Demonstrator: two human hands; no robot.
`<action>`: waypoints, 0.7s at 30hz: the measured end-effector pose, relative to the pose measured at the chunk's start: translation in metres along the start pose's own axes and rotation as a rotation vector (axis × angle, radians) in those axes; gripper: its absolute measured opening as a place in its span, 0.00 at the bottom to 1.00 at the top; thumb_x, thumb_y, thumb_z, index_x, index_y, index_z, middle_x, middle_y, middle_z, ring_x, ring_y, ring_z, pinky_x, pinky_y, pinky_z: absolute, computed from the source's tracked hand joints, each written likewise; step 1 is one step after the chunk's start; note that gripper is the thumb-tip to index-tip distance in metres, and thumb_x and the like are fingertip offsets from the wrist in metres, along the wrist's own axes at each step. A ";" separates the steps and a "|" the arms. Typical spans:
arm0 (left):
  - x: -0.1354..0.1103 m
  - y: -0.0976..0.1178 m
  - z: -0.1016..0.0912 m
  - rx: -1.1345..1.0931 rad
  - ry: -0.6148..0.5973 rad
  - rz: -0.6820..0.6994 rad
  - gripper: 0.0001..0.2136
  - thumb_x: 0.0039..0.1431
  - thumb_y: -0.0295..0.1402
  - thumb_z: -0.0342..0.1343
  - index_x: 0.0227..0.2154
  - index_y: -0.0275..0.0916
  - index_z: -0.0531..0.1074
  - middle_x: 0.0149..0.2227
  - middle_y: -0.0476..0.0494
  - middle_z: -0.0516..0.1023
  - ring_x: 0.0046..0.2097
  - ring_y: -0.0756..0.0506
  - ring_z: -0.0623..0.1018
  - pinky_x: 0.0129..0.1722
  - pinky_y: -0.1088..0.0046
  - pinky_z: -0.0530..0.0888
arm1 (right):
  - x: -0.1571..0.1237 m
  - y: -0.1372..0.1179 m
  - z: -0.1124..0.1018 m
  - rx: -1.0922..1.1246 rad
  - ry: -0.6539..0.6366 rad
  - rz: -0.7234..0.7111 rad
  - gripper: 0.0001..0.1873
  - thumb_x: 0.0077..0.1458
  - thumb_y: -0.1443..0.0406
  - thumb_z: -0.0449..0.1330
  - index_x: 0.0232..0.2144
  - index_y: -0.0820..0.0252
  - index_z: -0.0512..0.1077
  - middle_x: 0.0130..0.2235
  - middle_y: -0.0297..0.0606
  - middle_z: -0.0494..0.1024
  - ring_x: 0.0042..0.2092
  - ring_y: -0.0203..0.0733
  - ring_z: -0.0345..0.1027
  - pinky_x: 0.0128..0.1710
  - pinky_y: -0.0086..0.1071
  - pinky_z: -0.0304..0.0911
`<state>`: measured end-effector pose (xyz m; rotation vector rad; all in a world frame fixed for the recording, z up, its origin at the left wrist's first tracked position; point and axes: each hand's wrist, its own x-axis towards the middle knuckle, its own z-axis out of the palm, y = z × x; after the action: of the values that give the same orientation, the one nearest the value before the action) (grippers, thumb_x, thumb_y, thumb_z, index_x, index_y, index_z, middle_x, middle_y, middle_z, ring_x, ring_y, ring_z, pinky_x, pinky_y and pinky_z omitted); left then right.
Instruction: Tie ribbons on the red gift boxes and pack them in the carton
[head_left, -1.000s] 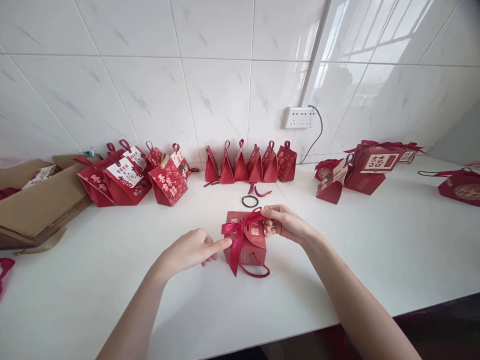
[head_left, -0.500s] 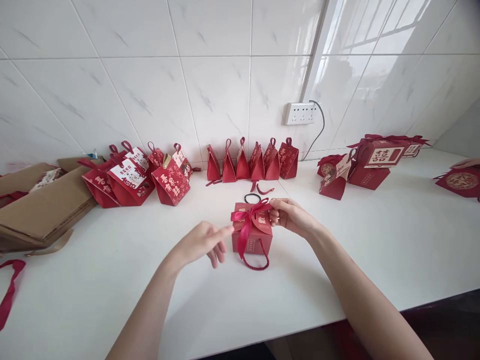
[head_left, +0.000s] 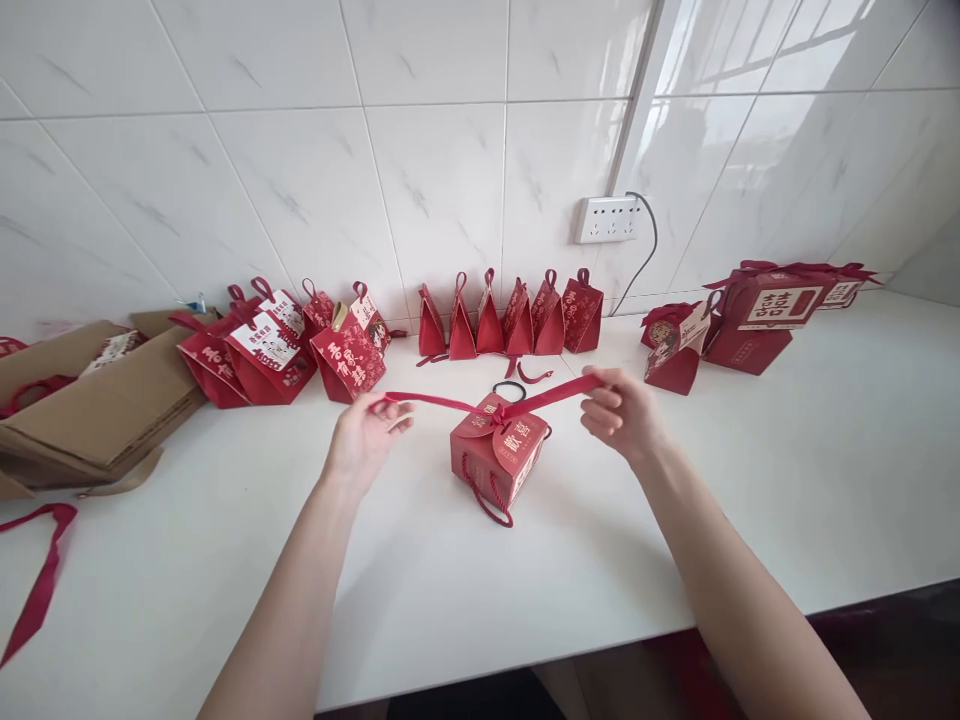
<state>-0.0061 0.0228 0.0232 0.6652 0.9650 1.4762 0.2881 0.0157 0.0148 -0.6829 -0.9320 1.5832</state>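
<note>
A red gift box with gold lettering stands on the white table, turned at an angle. A red ribbon is knotted on top of its lid, and its two ends stretch out to either side. My left hand pinches the left end. At the other end, my right hand grips the ribbon between thumb and fingers. The box's twisted red cord handle hangs down the front. Just behind the box lies a black ring-shaped band.
Several small red pointed boxes line the tiled wall. More red boxes stand left and right. A cardboard box sits far left, with a loose red ribbon in front. A power strip is on the wall.
My left hand has taken the ribbon's left end. Both hands have moved apart, the bow's loops are gone and the ribbon is drawn out straight. The box has turned.
</note>
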 end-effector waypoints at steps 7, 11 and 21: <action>0.009 0.012 -0.011 -0.442 0.115 0.114 0.09 0.46 0.27 0.53 0.17 0.38 0.58 0.16 0.54 0.65 0.29 0.50 0.76 0.33 0.75 0.74 | -0.009 -0.014 -0.022 0.214 0.046 -0.383 0.13 0.46 0.66 0.57 0.16 0.56 0.57 0.13 0.19 0.39 0.14 0.27 0.22 0.11 0.23 0.32; 0.006 0.011 -0.010 -0.465 0.087 0.121 0.09 0.46 0.27 0.54 0.19 0.39 0.58 0.21 0.52 0.72 0.31 0.50 0.77 0.33 0.75 0.74 | -0.012 -0.011 -0.017 0.149 -0.005 -0.410 0.16 0.47 0.61 0.59 0.17 0.54 0.55 0.14 0.19 0.34 0.15 0.28 0.20 0.11 0.25 0.29; 0.034 0.007 -0.046 0.489 0.274 0.300 0.09 0.44 0.35 0.51 0.16 0.41 0.57 0.15 0.53 0.61 0.22 0.48 0.68 0.30 0.68 0.70 | -0.002 -0.026 -0.051 -0.400 0.226 -0.034 0.28 0.45 0.39 0.49 0.15 0.56 0.59 0.17 0.32 0.59 0.20 0.36 0.56 0.18 0.31 0.57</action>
<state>-0.0537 0.0473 0.0022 1.0106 1.5168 1.6319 0.3447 0.0263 0.0103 -1.0946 -1.0925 1.2670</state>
